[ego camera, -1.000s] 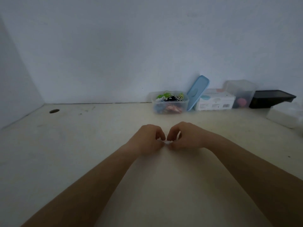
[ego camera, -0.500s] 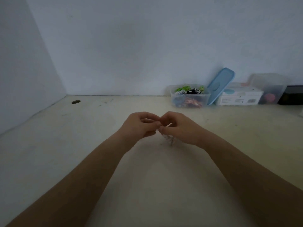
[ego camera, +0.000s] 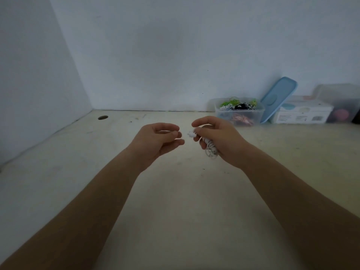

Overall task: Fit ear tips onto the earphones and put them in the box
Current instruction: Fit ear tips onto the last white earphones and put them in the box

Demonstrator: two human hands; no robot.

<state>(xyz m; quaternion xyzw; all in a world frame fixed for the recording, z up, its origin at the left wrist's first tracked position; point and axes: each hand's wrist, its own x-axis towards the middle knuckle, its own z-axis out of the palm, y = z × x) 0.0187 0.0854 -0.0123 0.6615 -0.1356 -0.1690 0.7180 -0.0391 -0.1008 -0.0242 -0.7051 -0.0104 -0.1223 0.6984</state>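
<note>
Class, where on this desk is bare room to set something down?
Free: the pale desktop between both forearms, and its left side up to the round hole. Crowded: the back right, by the clear plastic box, leaning blue lid and white carton.

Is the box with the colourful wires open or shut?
Open. The clear plastic box has no cover; a blue plastic lid leans beside it.

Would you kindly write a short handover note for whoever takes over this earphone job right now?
Left hand: loosely curled, nothing seen in it.
Right hand: grips the coiled white earphones; one earbud sticks out toward the other hand.
Clear box stands open ahead on the right, blue lid leaning beside it.
Tips: too small to tell if fitted.
Left: check tips, put this set in the box.
</note>
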